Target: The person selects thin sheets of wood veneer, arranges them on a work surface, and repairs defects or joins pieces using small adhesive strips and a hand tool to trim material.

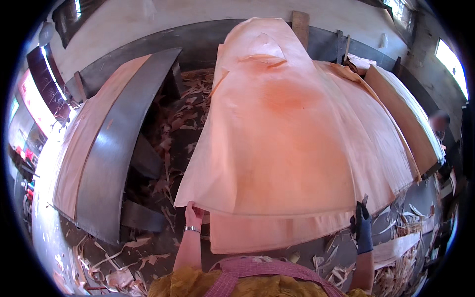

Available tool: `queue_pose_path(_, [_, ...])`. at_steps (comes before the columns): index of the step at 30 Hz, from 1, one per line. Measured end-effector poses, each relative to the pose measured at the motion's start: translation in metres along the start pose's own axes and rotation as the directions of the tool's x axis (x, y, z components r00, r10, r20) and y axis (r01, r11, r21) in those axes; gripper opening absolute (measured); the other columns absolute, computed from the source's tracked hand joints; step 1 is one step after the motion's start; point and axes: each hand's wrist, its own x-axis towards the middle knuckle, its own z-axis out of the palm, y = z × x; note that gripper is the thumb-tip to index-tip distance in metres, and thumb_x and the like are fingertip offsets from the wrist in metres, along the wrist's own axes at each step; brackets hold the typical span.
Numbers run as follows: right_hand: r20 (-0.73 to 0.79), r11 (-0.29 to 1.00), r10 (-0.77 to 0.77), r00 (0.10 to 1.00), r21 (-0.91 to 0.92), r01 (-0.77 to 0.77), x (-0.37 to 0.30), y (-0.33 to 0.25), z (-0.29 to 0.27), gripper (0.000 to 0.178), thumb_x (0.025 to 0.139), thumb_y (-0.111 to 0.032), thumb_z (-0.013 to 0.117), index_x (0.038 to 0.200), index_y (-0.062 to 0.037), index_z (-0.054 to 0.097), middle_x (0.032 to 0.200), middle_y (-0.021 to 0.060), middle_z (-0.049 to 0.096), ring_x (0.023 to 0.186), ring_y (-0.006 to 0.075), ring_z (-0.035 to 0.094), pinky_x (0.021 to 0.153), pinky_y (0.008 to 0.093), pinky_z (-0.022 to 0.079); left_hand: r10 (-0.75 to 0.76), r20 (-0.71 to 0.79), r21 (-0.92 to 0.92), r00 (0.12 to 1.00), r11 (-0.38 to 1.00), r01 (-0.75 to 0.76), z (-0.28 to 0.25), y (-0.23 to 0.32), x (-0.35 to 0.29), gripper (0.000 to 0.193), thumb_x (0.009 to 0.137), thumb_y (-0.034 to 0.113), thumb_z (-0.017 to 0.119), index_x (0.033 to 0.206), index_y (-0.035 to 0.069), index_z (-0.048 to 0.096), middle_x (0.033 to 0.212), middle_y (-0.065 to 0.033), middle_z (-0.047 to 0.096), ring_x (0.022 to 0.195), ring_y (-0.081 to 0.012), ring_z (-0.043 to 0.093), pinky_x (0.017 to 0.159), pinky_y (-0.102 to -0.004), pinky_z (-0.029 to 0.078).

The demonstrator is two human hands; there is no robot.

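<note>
Fingers of both hands, left [193,214] bare, right [362,223] gloved, clamped on thin, pale veneer sheet [277,143].

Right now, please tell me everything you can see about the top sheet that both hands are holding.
The top sheet is a large, thin, pale pink-orange wood veneer, with a darker reddish patch near its middle and a torn, curled far end. It lies on a stack of similar sheets. The bare left hand grips its near left corner; the gloved right hand grips its near right corner.
</note>
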Motion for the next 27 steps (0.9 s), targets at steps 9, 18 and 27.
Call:
queue_pose_path(9, [-0.017,0.993,-0.047,0.999,-0.108,0.045,0.162,0.010,-0.149,0.031,0.092,-0.032,0.069,0.115,-0.0110,0.063,0.052,-0.0053,0.041,0.036,0.0063,0.039,0.032,0.0242,0.027,0.131,-0.113,0.325,0.985,0.942,-0.087,0.098,-0.105,-0.106,0.018,0.090,0.032,0.066,0.095,0.016,0.060,0.070,0.0028,0.053,0.049,-0.0114,0.048,0.040,-0.0246,0.038])
queue_pose_path(18, [-0.006,0.994,-0.046,0.999,-0.095,0.045,0.221,0.030,-0.179,0.036,0.092,-0.030,0.070,0.119,-0.0081,0.063,0.054,-0.0045,0.045,0.037,0.0050,0.037,0.033,0.0236,0.027,0.111,-0.124,0.303,0.986,0.951,-0.069,0.083,-0.210,-0.106,0.017,0.089,0.033,0.068,0.091,0.019,0.060,0.065,0.0028,0.054,0.046,-0.0118,0.047,0.039,-0.0245,0.038])
queue_pose_path(27, [-0.073,0.989,-0.023,0.997,-0.150,0.011,0.214,0.095,-0.220,0.037,0.092,-0.030,0.070,0.123,-0.0085,0.063,0.057,-0.0019,0.052,0.039,0.0051,0.041,0.035,0.0231,0.029,-0.112,-0.221,0.123,0.969,0.982,0.142,0.012,-0.291,-0.137,0.021,0.091,0.038,0.069,0.093,0.019,0.058,0.066,0.0015,0.053,0.047,-0.0119,0.048,0.040,-0.0269,0.043])
